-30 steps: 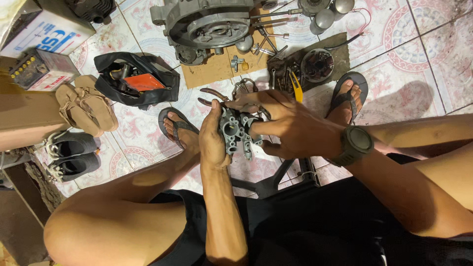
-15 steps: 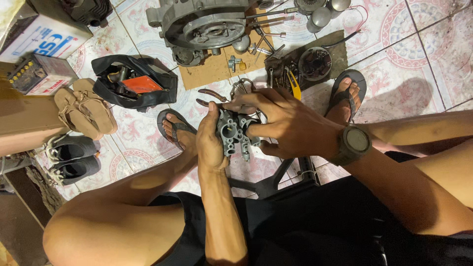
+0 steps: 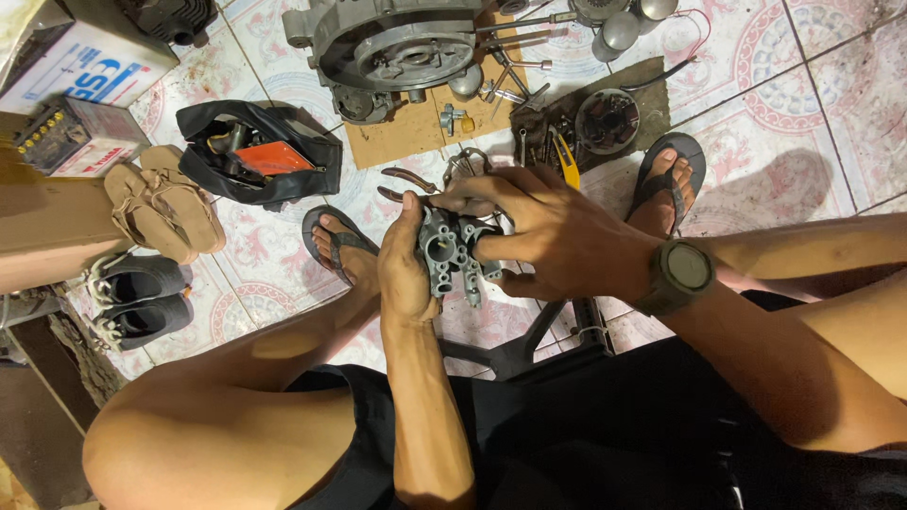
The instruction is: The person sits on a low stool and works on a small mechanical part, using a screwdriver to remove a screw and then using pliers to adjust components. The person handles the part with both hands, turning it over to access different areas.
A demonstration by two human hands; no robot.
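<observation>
Both hands grip one grey cast-metal carburettor body [image 3: 452,250]: left hand [image 3: 404,274] wraps its side, right hand [image 3: 548,236] pinches its front; probably heavy, rigid, oily, best held by the casting.

Patterned pink-and-white tile floor [image 3: 812,85] — grimy, dimly lit — a wooden bench [image 3: 42,231] at the left.

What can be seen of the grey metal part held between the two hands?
The grey metal part looks like a cast carburettor body, dull and grimy, with a round bore facing the camera and several small ports and lugs. It is held upright above the patterned tile floor, between the person's knees. The left hand wraps its left side, thumb up along the edge; the right hand covers its right side and top, fingers curled over it. Its far side is hidden.
</observation>
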